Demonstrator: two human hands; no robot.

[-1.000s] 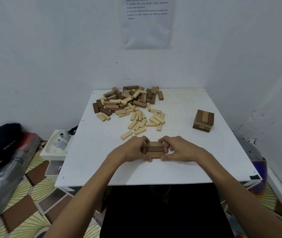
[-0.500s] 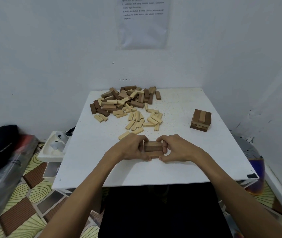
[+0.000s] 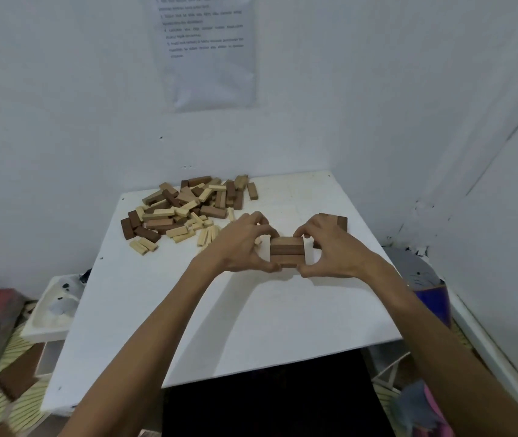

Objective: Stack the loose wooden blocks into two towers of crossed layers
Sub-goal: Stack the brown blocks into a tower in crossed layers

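- Head view: a layer [image 3: 287, 254] of three brown blocks, side by side, sits between the two hands over the middle of the table [image 3: 163, 326].
- The left hand [image 3: 241, 246] clamps the layer's left end, with the thumb at the near edge and the fingers curled over the far edge.
- The right hand [image 3: 330, 247] pinches the right end in the same way.
- The blocks run left to right, and the middle one looks darker than the two beside it.
- I cannot tell whether the layer touches the table.
- A pile [image 3: 185, 209] of loose pale and brown blocks lies at the table's far left corner.
- A short tower [image 3: 341, 223] stands towards the table's right edge, mostly hidden behind the right hand.
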